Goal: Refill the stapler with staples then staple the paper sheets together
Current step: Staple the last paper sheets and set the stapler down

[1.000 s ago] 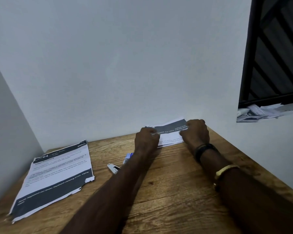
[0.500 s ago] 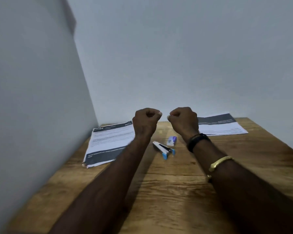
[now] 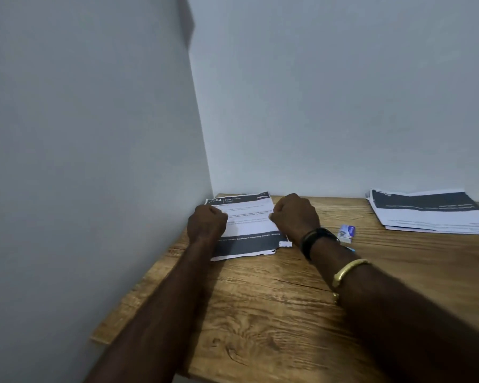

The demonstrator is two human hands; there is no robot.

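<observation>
Hovering both fists over the printed paper stack (image 3: pixel 246 228) at the 11 o'clock corner of the wooden surface (image 3: pixel 274 313), hard against the two walls. Left hand (image 3: pixel 206 223) sits at the stack's 9 o'clock edge, fingers curled tight into the palm, nothing seen in them. Right hand (image 3: pixel 295 215) sits at the 3 o'clock edge, fingers (image 3: pixel 275 212) likewise curled, knuckles toward the far wall. Backs of both hands face me, so I cannot tell whether either one touches the top sheet.

Stack's near edge is ragged, with a dark band of print across it. Second paper stack (image 3: pixel 432 214) lies well apart at 2 o'clock, sheets fanned. Small staple box (image 3: pixel 346 233), white and purple, rests just beside my right wrist at its 3 o'clock. Stapler (image 3: pixel 350 248) is mostly hidden beneath that wrist; only a blue tip shows. Black wristband (image 3: pixel 314 240) and gold bangle (image 3: pixel 349 268) on the right forearm.
</observation>
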